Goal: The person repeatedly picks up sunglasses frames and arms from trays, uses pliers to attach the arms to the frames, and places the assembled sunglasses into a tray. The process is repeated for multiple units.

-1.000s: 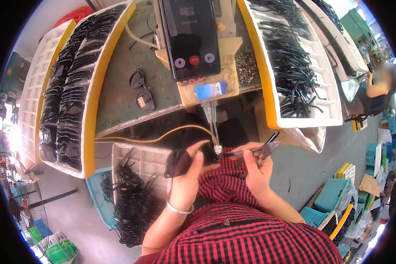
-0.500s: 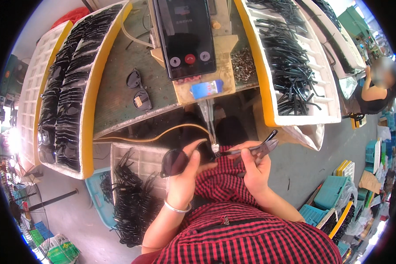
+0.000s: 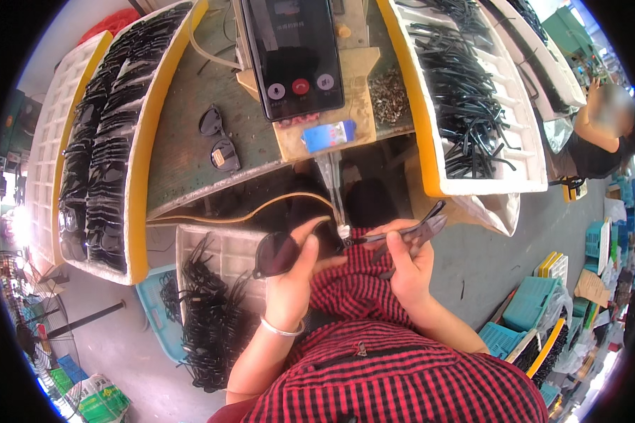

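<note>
Sunglasses front [image 3: 279, 252] sat pinched in your left hand [image 3: 294, 285], temple arm [image 3: 409, 234] pinched in your right hand [image 3: 406, 266], both at the screwdriver tip [image 3: 343, 231]. Had either grip wandered, the hinge could have misaligned and the screw jammed.

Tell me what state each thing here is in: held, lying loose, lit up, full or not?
Sunglasses front: held in the left hand, up at the tool tip.
Arm piece: held in the right hand.
Screwdriver tool: hanging upright, tip at the hinge.
Phone: propped up, screen lit.
Spare sunglasses: lying loose on the bench.
Right tray: partly filled with arm pieces.
Left tray: filled with dark fronts.
</note>
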Demonstrator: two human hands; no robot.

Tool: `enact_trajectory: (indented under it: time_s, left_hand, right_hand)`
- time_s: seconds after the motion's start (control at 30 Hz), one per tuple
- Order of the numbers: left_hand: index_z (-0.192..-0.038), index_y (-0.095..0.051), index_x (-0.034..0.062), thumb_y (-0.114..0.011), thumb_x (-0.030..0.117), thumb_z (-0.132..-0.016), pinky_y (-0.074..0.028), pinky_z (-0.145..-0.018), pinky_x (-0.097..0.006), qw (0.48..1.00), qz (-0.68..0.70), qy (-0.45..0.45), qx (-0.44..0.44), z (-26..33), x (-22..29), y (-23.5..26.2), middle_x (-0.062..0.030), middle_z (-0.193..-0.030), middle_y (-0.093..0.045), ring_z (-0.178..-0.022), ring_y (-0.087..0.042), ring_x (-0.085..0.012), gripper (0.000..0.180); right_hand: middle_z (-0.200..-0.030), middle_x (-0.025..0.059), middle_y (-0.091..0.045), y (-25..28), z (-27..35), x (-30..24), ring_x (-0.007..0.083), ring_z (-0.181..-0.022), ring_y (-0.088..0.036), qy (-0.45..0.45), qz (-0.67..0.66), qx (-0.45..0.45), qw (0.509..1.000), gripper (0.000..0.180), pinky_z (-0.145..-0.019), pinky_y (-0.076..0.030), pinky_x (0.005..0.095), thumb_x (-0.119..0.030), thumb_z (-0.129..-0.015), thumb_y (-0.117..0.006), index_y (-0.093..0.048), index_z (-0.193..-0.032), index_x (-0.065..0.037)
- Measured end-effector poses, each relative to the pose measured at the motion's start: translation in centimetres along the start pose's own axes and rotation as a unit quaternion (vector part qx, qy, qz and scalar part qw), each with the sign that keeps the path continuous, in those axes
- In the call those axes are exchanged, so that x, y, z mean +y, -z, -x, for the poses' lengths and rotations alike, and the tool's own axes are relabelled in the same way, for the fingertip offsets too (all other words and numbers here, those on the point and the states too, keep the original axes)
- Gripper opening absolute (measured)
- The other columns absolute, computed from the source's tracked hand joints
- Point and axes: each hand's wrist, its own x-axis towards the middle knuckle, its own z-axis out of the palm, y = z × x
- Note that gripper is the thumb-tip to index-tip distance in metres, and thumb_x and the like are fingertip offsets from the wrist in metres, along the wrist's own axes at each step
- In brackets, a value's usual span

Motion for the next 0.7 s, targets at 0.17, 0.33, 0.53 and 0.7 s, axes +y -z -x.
enact_trajectory:
  time_s: [0.17,0.33,0.53,0.7]
  left_hand:
    - [-0.13,-0.052,-0.0016,-0.044,0.018,-0.102,-0.056,-0.085,-0.042,1.0,0.002,-0.001,0.003,-0.1,-0.1,0.0,-0.0132,-0.117,-0.061,-0.101,-0.063,-0.0228,0.035]
    - [-0.13,-0.052,-0.0018,-0.044,0.018,-0.102,-0.056,-0.085,-0.043,1.0,-0.003,0.014,0.003,-0.2,0.1,0.1,-0.0134,-0.117,-0.062,-0.101,-0.063,-0.0233,0.035]
    - [-0.13,-0.051,-0.003,-0.042,0.019,-0.103,-0.056,-0.086,-0.043,1.0,0.017,0.015,-0.013,-0.7,-0.4,0.3,-0.0148,-0.117,-0.062,-0.101,-0.064,-0.0246,0.036]
    - [-0.13,-0.049,-0.0036,-0.039,0.026,-0.103,-0.055,-0.088,-0.041,0.968,0.184,0.166,-0.051,-0.4,-2.8,3.3,-0.0203,-0.124,-0.059,-0.109,-0.061,-0.0339,0.041]
  right_hand:
    - [-0.096,0.0143,-0.067,0.1,0.0,0.1,0.0184,-0.084,-0.066,-0.006,-0.006,0.002,1.0,0.016,-0.079,-0.053,0.0307,-0.014,-0.099,-0.055,-0.054,-0.106,0.001]
    - [-0.095,0.0135,-0.067,0.4,-0.2,0.3,0.0183,-0.084,-0.066,-0.019,-0.016,0.005,1.0,0.016,-0.078,-0.053,0.0306,-0.013,-0.099,-0.054,-0.054,-0.107,0.0]
    - [-0.094,0.0126,-0.066,0.8,-0.2,0.9,0.0183,-0.083,-0.066,-0.045,-0.034,0.028,0.998,0.016,-0.077,-0.053,0.0308,-0.013,-0.098,-0.055,-0.053,-0.108,-0.001]
    - [-0.091,0.0116,-0.065,1.1,1.4,1.9,0.019,-0.081,-0.066,-0.15,-0.088,0.059,0.983,0.015,-0.074,-0.055,0.0328,-0.013,-0.098,-0.055,-0.053,-0.107,-0.002]
